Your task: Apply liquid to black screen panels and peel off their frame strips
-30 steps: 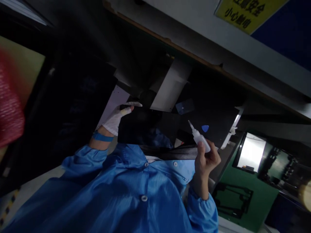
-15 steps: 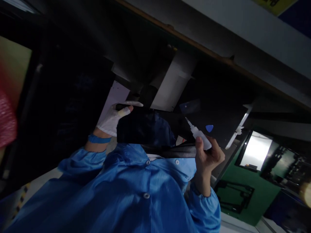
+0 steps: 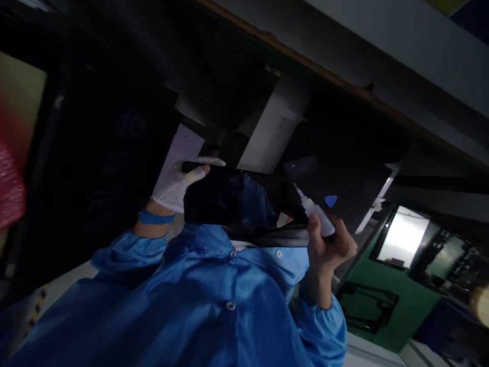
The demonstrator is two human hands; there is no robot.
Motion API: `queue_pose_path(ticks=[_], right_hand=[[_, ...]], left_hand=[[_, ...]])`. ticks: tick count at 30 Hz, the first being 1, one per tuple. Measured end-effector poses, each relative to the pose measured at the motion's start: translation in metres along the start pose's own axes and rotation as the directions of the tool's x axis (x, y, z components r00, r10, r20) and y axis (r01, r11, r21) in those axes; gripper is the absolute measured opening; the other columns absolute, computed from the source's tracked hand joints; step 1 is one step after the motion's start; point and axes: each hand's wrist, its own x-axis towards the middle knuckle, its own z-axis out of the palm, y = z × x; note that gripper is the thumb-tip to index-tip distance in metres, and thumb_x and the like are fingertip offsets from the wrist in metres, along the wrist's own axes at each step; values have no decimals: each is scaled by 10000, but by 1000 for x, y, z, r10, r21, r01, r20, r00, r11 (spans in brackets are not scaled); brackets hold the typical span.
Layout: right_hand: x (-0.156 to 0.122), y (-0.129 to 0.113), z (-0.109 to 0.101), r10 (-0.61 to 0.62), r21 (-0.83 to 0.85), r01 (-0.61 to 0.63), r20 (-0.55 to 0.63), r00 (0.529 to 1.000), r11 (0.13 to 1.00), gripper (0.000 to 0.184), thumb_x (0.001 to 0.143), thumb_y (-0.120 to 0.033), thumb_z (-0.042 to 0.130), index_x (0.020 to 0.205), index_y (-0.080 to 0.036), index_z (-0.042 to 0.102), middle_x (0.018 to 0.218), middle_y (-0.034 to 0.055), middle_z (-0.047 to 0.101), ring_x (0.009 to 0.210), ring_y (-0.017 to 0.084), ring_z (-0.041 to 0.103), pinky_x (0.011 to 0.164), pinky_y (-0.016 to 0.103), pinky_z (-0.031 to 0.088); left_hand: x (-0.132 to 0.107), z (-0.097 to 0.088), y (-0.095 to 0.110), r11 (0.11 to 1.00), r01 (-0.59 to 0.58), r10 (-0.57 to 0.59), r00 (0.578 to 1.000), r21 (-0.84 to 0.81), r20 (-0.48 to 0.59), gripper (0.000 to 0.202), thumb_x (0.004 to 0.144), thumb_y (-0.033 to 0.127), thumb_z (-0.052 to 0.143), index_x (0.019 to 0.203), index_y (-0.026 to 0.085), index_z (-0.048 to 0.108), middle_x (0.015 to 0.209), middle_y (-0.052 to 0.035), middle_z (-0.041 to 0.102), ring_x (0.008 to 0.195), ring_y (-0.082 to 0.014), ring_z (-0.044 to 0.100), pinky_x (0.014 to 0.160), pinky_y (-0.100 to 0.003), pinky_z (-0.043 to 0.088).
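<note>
My left hand point(image 3: 173, 186), in a white glove with a bare thumb tip and a blue band at the wrist, is closed on the left end of a dark flat panel point(image 3: 223, 176). The panel's lower part is hidden behind a dark blue shape, too dim to name. Bare, my right hand point(image 3: 330, 244) grips a white squeeze bottle point(image 3: 320, 219) with a thin needle tip, which points up and left. Near that tip is a small see-through sheet point(image 3: 301, 165) with a hole. Just above the bottle, a blue triangular pick point(image 3: 330, 201) lies on a black surface point(image 3: 344, 173).
A grey-white strip point(image 3: 267, 132) and a pale lilac plate point(image 3: 183, 145) lie beyond the panel. Overhead runs a shelf edge point(image 3: 324, 71). To the right are a green mat point(image 3: 412, 306) and a bright screen point(image 3: 405, 237); red wrapping point(image 3: 9, 188) is at far left.
The view has shifted very slightly. My right hand and the bottle sit a touch further right; both hands keep the same hold.
</note>
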Motion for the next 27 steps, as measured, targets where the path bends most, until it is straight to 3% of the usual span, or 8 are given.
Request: queue_pose_path(ticks=[8,15,27], right_hand=[[-3,3,0,-21,6,21,-4,1000,1000,627,1032,-802,697,827,-219,803,569,-26,493,509,143,448,530,289,416],[-12,1,2,-53,-35,51,-48,997,998,593,1051,-769,694,851,-223,809,578,-16,529,503,150,453,541,299,423],[-24,-7,0,-98,-35,97,-36,995,995,516,1098,-669,707,844,-229,799,605,-14,554,512,146,459,544,293,441]], left_hand=[[2,-5,-7,999,49,-49,998,-12,-28,440,690,487,1045,997,186,950,1061,-104,879,1013,-276,806,923,-340,675],[1,-6,-11,1000,11,-11,999,-2,-44,362,742,412,1010,1039,214,953,1107,-73,882,1088,-242,798,1016,-308,649],[1,-3,-11,999,1,-3,999,-48,-40,383,740,437,1032,1011,181,944,1000,-95,864,927,-244,779,965,-356,682]])
